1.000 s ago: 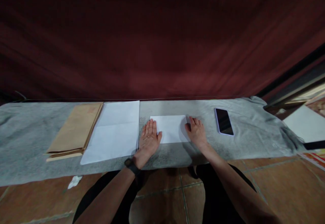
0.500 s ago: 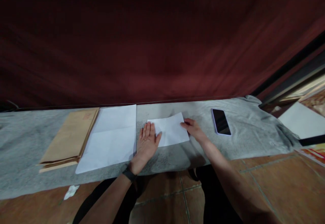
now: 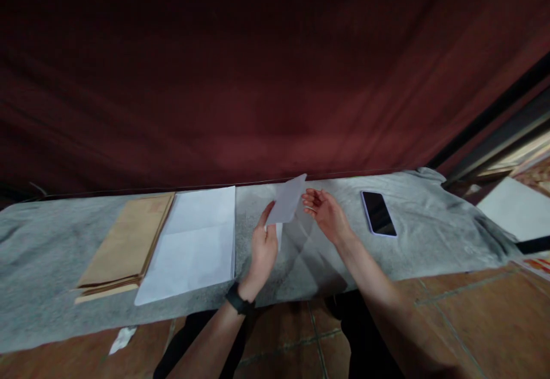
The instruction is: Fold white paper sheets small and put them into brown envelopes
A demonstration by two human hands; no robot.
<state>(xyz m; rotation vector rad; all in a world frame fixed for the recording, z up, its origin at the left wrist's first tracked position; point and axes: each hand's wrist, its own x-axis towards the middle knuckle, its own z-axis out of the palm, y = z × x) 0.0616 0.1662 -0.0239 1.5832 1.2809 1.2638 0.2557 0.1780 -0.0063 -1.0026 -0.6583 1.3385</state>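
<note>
A folded sheet of white paper [image 3: 287,200] is raised and tilted above the grey cloth. My left hand [image 3: 263,244], with a dark band at the wrist, grips it by its left edge between thumb and fingers. Just right of the paper, my right hand [image 3: 326,214] is open, fingers apart and slightly curled, with nothing in it. A gap shows between its fingertips and the sheet. Left of my left hand lies a stack of larger white sheets [image 3: 193,241] with a crease across the middle.
Brown envelopes [image 3: 124,241] lie stacked at the left, beside the white sheets. A phone [image 3: 378,213] rests on the grey cloth [image 3: 442,230] at the right. A dark red curtain [image 3: 258,81] hangs behind. Crumpled white tissue [image 3: 122,339] is on the tiled floor [image 3: 472,310].
The paper was flat on the cloth under both hands; now it is lifted and tilted in my left hand. My right hand has let go of its right edge and opened.
</note>
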